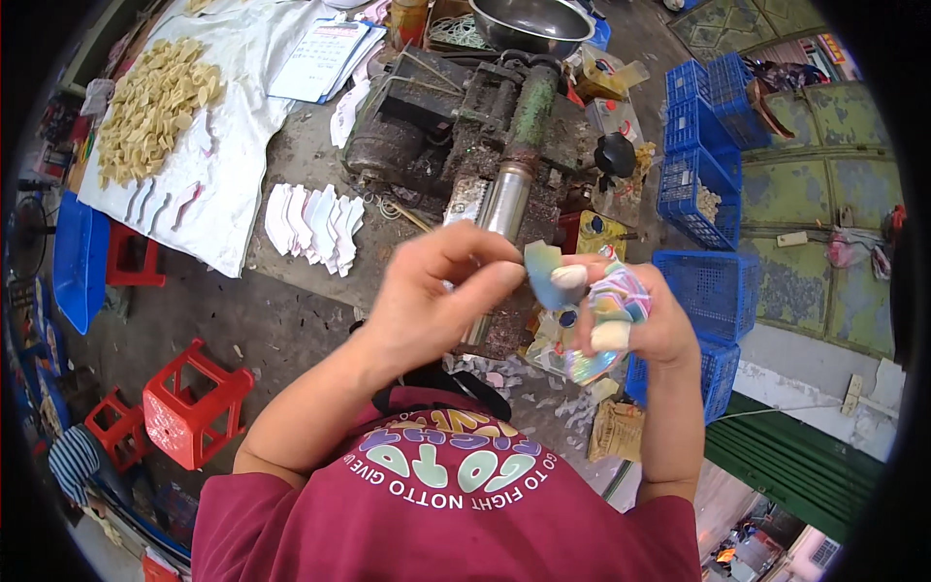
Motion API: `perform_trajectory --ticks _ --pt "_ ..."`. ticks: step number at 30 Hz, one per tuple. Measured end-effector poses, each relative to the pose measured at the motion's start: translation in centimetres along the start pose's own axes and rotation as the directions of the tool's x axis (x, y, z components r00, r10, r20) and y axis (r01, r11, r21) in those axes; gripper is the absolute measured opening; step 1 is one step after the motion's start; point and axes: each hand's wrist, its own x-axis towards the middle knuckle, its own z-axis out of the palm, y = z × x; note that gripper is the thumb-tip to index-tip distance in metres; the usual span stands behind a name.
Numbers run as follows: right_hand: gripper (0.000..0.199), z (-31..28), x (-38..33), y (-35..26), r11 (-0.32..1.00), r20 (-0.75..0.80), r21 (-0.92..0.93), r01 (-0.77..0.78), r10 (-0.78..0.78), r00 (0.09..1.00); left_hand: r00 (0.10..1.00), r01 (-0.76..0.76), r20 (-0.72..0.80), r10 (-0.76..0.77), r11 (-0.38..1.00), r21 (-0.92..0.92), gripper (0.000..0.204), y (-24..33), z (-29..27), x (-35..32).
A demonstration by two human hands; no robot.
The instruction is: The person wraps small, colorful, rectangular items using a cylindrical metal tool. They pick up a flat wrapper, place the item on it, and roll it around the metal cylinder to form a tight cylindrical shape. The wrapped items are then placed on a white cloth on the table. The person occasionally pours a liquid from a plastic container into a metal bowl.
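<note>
My right hand (650,320), with pale finger covers on some fingertips, is closed around several thin, iridescent curved pieces (621,291) striped pink, white and blue. A single flat blue-green piece (545,276) stands out between my two hands. My left hand (441,291) pinches at its left edge with thumb and forefinger; the exact contact is blurred. Both hands are over the near end of a polished metal cylinder (506,202), part of a grimy machine (417,112) on the bench. Left of the machine lies a row of white, wavy-edged pieces (315,225).
A heap of yellowish chips (160,107) lies on a white cloth (233,145), near a clipboard (325,58). A metal bowl (533,24) stands behind the machine. Blue crates (703,291) are stacked at right. Red stools (194,403) and a blue scoop-shaped tray (80,262) are at left.
</note>
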Motion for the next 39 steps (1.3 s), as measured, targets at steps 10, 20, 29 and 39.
perform_trajectory --ticks 10,20,29,39 --pt "0.063 -2.0 3.7 1.0 0.923 -0.011 -0.231 -0.309 0.315 0.949 0.932 -0.207 -0.076 0.356 0.691 0.692 0.021 -6.3 -4.3 0.1" --pt "0.059 -2.1 1.9 2.3 0.965 -0.180 0.210 0.158 -0.121 0.976 0.652 -0.082 -0.532 0.540 0.748 0.659 0.005 -6.8 -17.4 2.0" --pt "0.058 2.2 7.1 1.7 0.941 -0.177 0.270 0.204 -0.160 0.971 0.925 -0.041 -0.019 0.379 0.151 0.988 0.031 -14.2 -25.8 -4.0" --pt "0.057 5.9 10.9 0.5 0.959 -0.255 0.201 0.199 -0.145 0.956 0.697 0.543 -0.533 0.479 0.133 0.829 0.044 -8.2 -51.4 -0.5"
